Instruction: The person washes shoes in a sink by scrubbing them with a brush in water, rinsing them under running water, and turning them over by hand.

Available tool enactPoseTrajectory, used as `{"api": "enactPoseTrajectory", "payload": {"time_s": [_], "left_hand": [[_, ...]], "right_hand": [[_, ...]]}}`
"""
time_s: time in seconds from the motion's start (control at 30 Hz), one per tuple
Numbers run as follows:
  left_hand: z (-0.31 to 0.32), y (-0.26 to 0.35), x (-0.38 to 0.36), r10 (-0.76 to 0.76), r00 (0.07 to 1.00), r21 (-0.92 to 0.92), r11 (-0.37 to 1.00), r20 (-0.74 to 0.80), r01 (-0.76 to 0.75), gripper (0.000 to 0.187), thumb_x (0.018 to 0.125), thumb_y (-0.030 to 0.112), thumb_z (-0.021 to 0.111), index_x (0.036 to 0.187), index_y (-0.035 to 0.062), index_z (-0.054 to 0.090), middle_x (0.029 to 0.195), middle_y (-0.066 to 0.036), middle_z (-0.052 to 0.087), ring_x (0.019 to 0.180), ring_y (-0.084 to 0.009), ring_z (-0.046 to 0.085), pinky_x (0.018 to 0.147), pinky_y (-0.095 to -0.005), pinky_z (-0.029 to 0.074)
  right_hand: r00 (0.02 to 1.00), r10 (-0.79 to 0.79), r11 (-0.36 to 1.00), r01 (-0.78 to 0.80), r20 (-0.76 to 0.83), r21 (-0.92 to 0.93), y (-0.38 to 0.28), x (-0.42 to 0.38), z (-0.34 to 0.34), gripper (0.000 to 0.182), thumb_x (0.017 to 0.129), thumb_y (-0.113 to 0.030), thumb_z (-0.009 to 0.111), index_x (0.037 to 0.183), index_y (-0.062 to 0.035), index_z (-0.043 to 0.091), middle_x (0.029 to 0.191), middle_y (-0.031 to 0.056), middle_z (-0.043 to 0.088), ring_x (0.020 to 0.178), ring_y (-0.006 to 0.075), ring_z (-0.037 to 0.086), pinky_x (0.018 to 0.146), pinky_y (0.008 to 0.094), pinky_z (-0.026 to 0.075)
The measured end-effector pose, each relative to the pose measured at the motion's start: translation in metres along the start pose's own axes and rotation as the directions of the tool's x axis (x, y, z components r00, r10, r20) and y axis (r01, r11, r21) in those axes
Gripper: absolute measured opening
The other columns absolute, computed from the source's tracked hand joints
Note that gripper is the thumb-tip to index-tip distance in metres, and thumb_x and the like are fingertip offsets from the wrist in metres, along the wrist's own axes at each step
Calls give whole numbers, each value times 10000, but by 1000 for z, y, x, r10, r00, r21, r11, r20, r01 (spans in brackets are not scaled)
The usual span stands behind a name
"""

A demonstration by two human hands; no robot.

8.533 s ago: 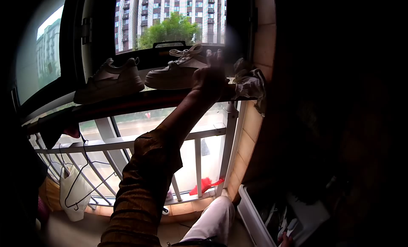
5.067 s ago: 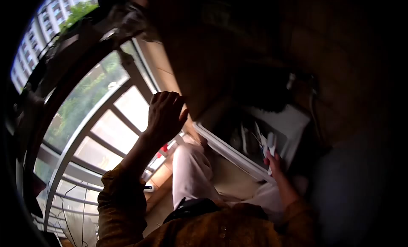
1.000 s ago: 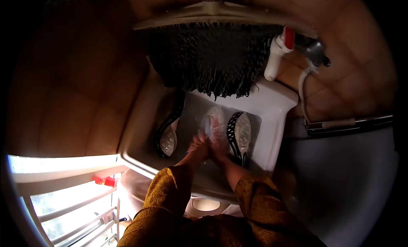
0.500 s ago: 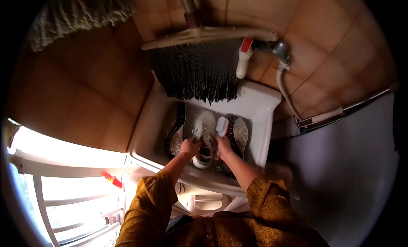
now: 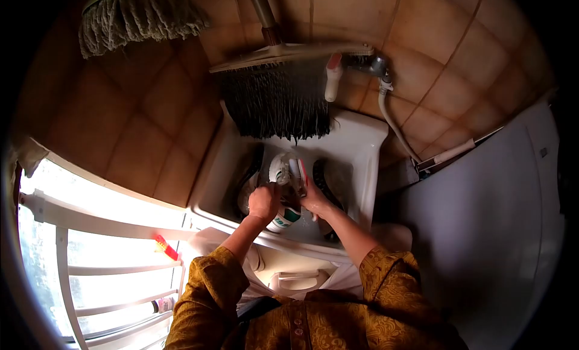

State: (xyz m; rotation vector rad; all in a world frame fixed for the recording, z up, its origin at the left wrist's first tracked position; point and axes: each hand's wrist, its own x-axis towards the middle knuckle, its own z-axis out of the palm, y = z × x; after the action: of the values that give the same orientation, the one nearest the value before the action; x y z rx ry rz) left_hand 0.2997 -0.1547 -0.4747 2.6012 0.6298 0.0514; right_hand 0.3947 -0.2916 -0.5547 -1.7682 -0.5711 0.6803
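Observation:
A white shoe (image 5: 281,169) with green marks stands in the middle of the white sink (image 5: 362,146), its heel toward me. My left hand (image 5: 264,201) is closed on the shoe's left side. In my right hand (image 5: 313,197) is a scrubbing brush (image 5: 298,168), its white bristles turned left against or close beside the shoe. Dark patterned footwear (image 5: 248,178) lies in the sink to the left, and a similar piece (image 5: 332,184) lies to the right of my hands.
A broom (image 5: 271,103) with dark bristles hangs over the sink's back edge. The white tap (image 5: 333,78) and a grey hose (image 5: 395,124) are behind. A string mop (image 5: 142,21) hangs upper left; a white rack (image 5: 108,226) stands left, a grey panel (image 5: 482,217) right.
The shoe has tipped so that its green heel shows. The brush has turned, with its bristles now facing the shoe. My left hand has closed more tightly, and the view has shifted slightly.

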Motion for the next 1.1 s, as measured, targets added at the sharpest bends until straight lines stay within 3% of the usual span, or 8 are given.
{"api": "enactPoseTrajectory", "payload": {"time_s": [0.23, 0.3, 0.47, 0.7, 0.9, 0.97, 1.07, 1.1], "left_hand": [[56, -55, 7, 53, 981, -349, 937, 185, 15, 227, 848, 238, 484, 836, 48, 607, 739, -162, 602, 652, -307, 597, 621, -405, 489], [75, -70, 15, -191, 891, -518, 756, 411, 400, 249, 855, 250, 477, 895, 28, 583, 891, -156, 602, 732, -274, 632, 607, -361, 528], [42, -35, 1, 154, 942, -9, 987, 299, -159, 532, 784, 285, 616, 1195, 45, 379, 1142, -249, 486, 929, -409, 570, 786, -452, 472], [32, -6, -4, 87, 906, -195, 981, 415, -5, 731, 712, 429, 664, 1216, 26, 320, 1026, -262, 568, 947, -396, 574, 835, -437, 444], [36, -16, 3, -8, 851, -466, 834, 526, 295, 634, 712, 445, 656, 1149, 18, 487, 977, -236, 605, 941, -350, 589, 834, -411, 449], [36, -21, 6, 57, 927, -180, 984, 370, 11, 401, 790, 356, 567, 1053, 52, 561, 953, -205, 611, 892, -353, 594, 766, -436, 471], [83, -90, 34, 336, 941, 68, 940, -41, -333, 208, 861, 238, 467, 899, 64, 576, 723, -131, 604, 646, -281, 600, 596, -390, 499], [63, -74, 39, -59, 997, -548, 836, -43, 26, 151, 857, 200, 484, 868, 69, 558, 693, -81, 585, 567, -196, 577, 527, -328, 480]], "right_hand": [[941, -99, 987, 53, -322, -151, 4, 10, -12, 469, 703, -136, 696, 1113, -15, 504, 892, 96, 619, 748, 173, 587, 630, 301, 466], [966, 162, 974, -124, -202, 188, 4, 8, -11, 402, 727, -176, 697, 1066, -40, 529, 826, 50, 601, 633, 105, 541, 485, 251, 397], [895, 446, 512, -275, 22, 814, 15, -3, -20, 306, 809, -194, 650, 1049, -102, 483, 803, 39, 579, 582, 79, 502, 433, 191, 347], [935, 350, 816, -330, 48, 474, -10, 13, -42, 276, 839, -104, 548, 1076, -32, 426, 890, 106, 599, 709, 163, 635, 437, 214, 395], [906, 161, 503, -417, 392, 757, -89, 5, -41, 305, 884, -158, 502, 1165, -63, 429, 1029, 106, 595, 812, 168, 634, 483, 200, 398], [899, 143, 481, -429, 414, 764, -103, 9, -38, 368, 896, -179, 486, 1238, -92, 383, 1036, 110, 592, 777, 169, 631, 476, 206, 394], [999, 39, 999, -38, 30, -28, -70, 26, -36, 655, 859, -111, 533, 1388, -187, 155, 998, 160, 586, 726, 206, 631, 525, 305, 474], [997, -70, 947, 54, -41, -315, -64, 23, -45, 751, 809, -73, 575, 1397, -171, 118, 941, 204, 587, 696, 288, 628, 577, 394, 496]]}}
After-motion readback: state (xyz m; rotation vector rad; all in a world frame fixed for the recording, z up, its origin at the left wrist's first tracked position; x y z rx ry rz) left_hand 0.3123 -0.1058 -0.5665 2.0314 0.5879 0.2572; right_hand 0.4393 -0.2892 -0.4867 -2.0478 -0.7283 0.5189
